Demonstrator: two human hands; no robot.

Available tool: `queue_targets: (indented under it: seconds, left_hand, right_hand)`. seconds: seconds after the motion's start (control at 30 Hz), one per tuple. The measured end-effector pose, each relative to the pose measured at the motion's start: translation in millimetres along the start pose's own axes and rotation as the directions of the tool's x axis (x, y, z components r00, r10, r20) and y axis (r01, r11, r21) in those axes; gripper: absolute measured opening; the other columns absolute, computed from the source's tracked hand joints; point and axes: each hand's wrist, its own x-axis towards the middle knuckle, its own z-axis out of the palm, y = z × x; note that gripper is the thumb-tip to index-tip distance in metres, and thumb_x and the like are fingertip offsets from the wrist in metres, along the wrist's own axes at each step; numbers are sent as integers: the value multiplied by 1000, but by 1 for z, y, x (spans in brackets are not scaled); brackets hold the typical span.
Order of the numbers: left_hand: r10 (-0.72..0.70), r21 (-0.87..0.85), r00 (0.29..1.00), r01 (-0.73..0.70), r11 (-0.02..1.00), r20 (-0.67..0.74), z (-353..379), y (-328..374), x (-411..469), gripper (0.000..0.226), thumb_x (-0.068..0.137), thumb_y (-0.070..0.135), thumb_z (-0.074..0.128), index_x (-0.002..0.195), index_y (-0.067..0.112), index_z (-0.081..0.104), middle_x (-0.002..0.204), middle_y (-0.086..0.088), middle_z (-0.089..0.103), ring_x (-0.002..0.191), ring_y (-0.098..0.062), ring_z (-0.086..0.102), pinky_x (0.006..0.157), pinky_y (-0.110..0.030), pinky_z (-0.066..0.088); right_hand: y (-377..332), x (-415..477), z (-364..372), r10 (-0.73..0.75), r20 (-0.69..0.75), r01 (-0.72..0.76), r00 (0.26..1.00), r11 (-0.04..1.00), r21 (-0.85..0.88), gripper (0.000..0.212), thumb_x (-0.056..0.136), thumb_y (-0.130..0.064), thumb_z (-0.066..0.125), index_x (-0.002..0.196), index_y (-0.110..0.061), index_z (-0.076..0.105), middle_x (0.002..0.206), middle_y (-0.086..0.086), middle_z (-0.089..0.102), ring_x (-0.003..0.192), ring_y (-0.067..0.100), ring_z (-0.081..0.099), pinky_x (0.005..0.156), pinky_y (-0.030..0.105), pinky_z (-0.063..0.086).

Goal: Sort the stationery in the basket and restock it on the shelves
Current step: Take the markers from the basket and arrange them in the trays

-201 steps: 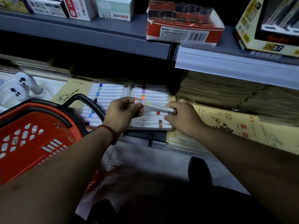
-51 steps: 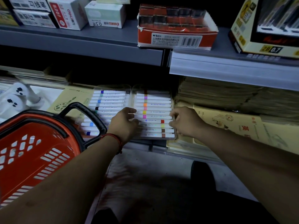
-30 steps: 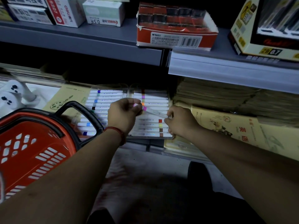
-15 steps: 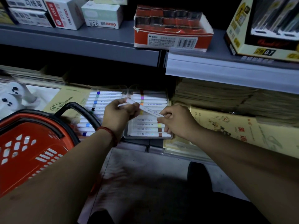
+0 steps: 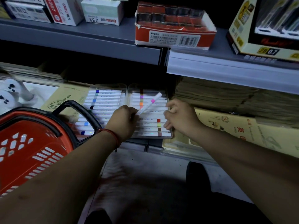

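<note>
Two marker trays; left hand holds one marker.

white plush toy far left | brown paper stack right | grey floor below

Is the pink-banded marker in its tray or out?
Out: the left hand holds the pink-banded marker by one end, slanted above the rows of the right tray.
</note>
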Motion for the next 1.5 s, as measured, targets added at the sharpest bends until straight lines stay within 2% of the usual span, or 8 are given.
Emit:
queue_targets:
  seconds: [0.17,0.37,0.6,0.77,0.9,1.13,1.3,1.5]
  left_hand:
    - [111,307,987,-143,941,119,5,-15,8,23,98,15,51,115,16,65,108,-10,55,100,-37,51,87,-47,47]
    - [142,428,980,-188,884,138,10,-3,14,37,97,13,50,132,21,59,126,-6,52,105,-33,47,90,-42,46]
    - [222,320,969,-245,915,107,6,-7,19,37,99,15,53,130,30,66,114,-3,66,103,-33,58,82,-39,48]
    - [208,223,977,-213,951,45,4,-11,18,29,97,12,56,120,24,69,103,-6,72,99,-34,61,82,-42,51]
    - [206,200,978,-203,958,5,4,-13,16,28,97,11,57,119,20,72,103,-10,71,99,-36,62,83,-44,52]
    - [187,189,979,-170,967,-76,11,-7,10,24,97,14,62,116,21,75,112,-10,60,90,-35,65,77,-43,56]
    - [122,293,991,-99,951,-61,17,-5,12,27,95,12,62,117,21,75,110,-12,55,101,-39,57,85,-42,51]
    - [11,348,996,-43,936,94,17,10,-2,46,92,6,51,137,10,59,126,-19,42,113,-40,43,98,-45,46]
  right_hand:
    - [11,6,-9,-12,-65,9,998,999,-48,27,95,-6,64,119,-19,63,74,10,73,56,19,73,57,34,62]
    - [21,2,-6,-112,-1,109,994,966,-234,35,89,-2,60,119,-16,72,89,2,72,77,15,68,83,40,61]
    - [22,0,-6,-147,67,161,987,910,-382,37,97,-9,56,132,-12,67,132,10,64,114,18,62,77,8,37]
    - [22,-2,-5,-273,11,251,962,865,-434,35,97,-7,56,130,-12,68,117,13,66,108,23,63,82,13,35]
    - [23,-2,-1,-236,82,246,968,848,-469,39,97,-8,54,134,-12,65,106,6,54,99,24,60,81,16,34]
    - [23,-1,-3,-221,129,255,967,778,-574,33,94,-5,51,121,-6,71,105,10,57,90,25,60,84,34,53]
    - [24,-6,-6,-165,245,284,955,744,-604,49,100,-9,48,148,-16,49,109,7,49,95,20,52,76,24,40]
    - [30,-9,-6,-27,338,263,941,687,-677,72,98,-8,48,161,-24,17,128,7,47,109,26,54,92,40,51]
